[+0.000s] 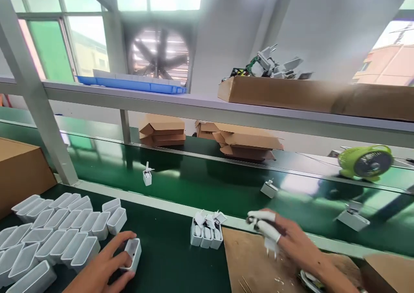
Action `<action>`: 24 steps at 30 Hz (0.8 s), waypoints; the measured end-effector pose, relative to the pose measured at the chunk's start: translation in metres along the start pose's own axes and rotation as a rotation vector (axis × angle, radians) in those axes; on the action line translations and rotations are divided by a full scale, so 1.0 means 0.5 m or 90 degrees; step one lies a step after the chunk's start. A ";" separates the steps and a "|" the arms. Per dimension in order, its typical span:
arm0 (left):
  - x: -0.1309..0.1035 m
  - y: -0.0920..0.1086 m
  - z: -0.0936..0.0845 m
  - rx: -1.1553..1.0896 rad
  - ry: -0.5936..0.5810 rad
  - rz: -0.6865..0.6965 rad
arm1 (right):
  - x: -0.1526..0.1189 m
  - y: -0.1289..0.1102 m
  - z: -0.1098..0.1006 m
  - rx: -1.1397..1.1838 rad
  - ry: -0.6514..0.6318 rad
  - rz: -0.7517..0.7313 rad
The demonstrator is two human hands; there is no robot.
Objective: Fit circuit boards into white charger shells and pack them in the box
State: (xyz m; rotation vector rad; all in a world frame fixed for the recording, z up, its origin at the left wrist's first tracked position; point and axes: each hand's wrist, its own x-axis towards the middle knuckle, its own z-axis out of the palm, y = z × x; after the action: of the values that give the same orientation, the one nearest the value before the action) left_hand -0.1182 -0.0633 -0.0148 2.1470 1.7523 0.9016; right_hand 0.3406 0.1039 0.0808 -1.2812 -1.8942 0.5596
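Observation:
My left hand (108, 265) has its fingers around an open white plastic case (135, 252) on the dark green bench. Many more empty white cases (61, 224) stand in rows just left of it. Over the brown cardboard sheet (246, 254), my right hand (284, 232) wears white covers on its fingertips. Below its fingers hangs a white two-pin plug (271, 246), pins down; a small dark bit shows at the fingertips, too blurred to name. Between the hands, three white cases with parts inside (207, 235) stand side by side.
Beyond the bench runs a green conveyor belt (194, 185) carrying filled white cases (147, 177). A shelf (200, 105) crosses above, bearing a blue tray (132, 85) and a carton of plugs (274, 90). A green fan (367, 163) stands right; a cardboard box (22, 172) stands left.

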 end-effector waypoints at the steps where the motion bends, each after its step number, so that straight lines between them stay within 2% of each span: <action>1: 0.018 0.021 0.010 -0.030 -0.042 0.018 | -0.045 -0.034 0.033 0.023 -0.123 -0.036; 2: 0.037 0.043 0.021 -0.055 -0.082 0.042 | -0.088 -0.064 0.072 0.040 -0.198 -0.057; 3: 0.056 0.064 0.035 -0.076 -0.115 0.070 | -0.125 -0.087 0.114 0.043 -0.220 -0.063; 6: 0.107 0.116 0.082 -0.133 -0.172 0.145 | -0.191 -0.117 0.227 -0.047 -0.232 -0.072; 8: 0.125 0.136 0.110 -0.158 -0.194 0.178 | -0.203 -0.113 0.265 -0.122 -0.231 -0.089; 11: 0.126 0.139 0.132 -0.204 -0.186 0.167 | -0.211 -0.093 0.265 -0.170 -0.245 -0.110; 15: 0.103 0.116 0.133 -0.284 -0.191 0.083 | -0.236 -0.069 0.239 -0.238 -0.270 -0.185; 17: 0.096 0.107 0.132 -0.313 -0.219 0.030 | -0.241 -0.068 0.235 -0.240 -0.257 -0.174; 21: 0.095 0.101 0.138 -0.365 -0.280 -0.055 | -0.215 -0.087 0.233 -0.096 -0.215 -0.120; 24: 0.095 0.099 0.155 -0.407 -0.261 -0.041 | -0.193 -0.094 0.238 0.037 -0.190 -0.140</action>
State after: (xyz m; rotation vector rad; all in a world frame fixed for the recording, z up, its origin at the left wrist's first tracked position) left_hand -0.0285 -0.0156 -0.0343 1.6887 1.1280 0.7905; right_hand 0.2389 0.0037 0.0081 -0.9766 -2.2114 0.7141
